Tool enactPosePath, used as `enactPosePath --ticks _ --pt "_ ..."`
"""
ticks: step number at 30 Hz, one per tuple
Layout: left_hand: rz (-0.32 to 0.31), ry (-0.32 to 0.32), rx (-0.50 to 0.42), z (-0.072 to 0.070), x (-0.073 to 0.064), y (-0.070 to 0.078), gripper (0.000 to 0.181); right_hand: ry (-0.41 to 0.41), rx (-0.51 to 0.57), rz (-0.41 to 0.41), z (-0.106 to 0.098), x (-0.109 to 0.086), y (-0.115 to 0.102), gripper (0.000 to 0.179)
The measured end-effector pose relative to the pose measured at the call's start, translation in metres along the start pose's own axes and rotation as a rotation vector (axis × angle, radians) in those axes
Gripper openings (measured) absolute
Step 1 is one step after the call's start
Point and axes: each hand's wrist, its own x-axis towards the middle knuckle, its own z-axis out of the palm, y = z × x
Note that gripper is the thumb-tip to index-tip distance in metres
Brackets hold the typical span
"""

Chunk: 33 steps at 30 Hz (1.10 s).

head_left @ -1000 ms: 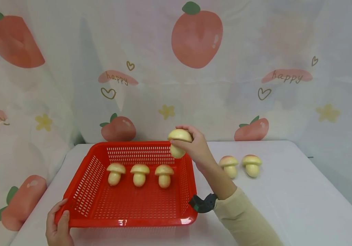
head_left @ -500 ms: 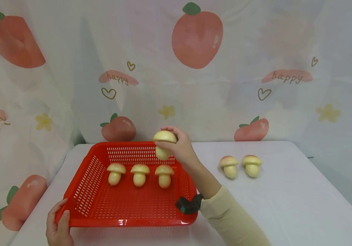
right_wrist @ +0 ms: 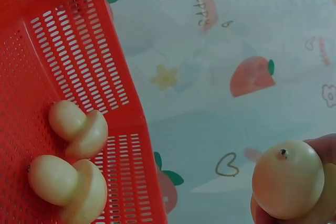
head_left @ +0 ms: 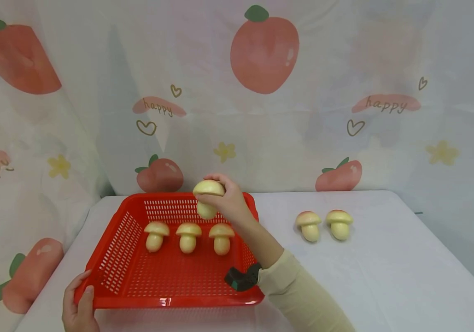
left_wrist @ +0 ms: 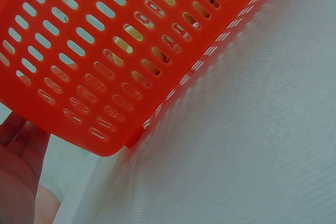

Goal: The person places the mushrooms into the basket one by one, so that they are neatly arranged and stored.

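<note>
My right hand (head_left: 227, 201) grips a pale yellow toy mushroom (head_left: 208, 188) by its cap, stem down, over the back of the red plastic basket (head_left: 170, 302). In the right wrist view the stem end of the held mushroom (right_wrist: 287, 179) faces the camera. Below it, three similar mushrooms lie in a row inside the basket: a left one (head_left: 155, 236), a middle one (head_left: 188, 237) and a right one (head_left: 221, 238). My left hand (head_left: 80, 304) holds the basket's front left corner, thumb over the rim; the left wrist view shows that hand (left_wrist: 21, 166) at the perforated wall.
Two more mushrooms, one (head_left: 308, 225) beside the other (head_left: 339, 224), lie on the white tablecloth (head_left: 386, 267) right of the basket. A printed fabric backdrop (head_left: 324, 55) hangs behind and to the left. A black strapped device (head_left: 242, 277) sits on the right wrist.
My right hand has carried the held mushroom leftward, from the basket's back right corner to above its back middle. The left hand stays at the front left corner.
</note>
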Motion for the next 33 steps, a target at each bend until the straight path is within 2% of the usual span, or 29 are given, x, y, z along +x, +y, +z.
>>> enactPosePath --ticks 10,14,23,33 --pt "0.027 -0.008 -0.017 -0.001 -0.002 0.002 0.034 -0.061 0.005 0.024 0.014 0.005 0.000 0.040" --pt "0.010 0.005 -0.002 0.000 -0.003 0.002 0.034 -0.050 -0.022 0.034 0.019 0.007 0.002 0.040" --pt "0.055 -0.004 -0.028 0.000 -0.001 0.000 0.034 -0.041 -0.029 0.034 0.031 0.013 0.009 0.041" --pt "0.060 0.002 -0.028 -0.001 0.001 -0.001 0.036 -0.047 -0.036 0.064 0.046 0.015 0.015 0.041"
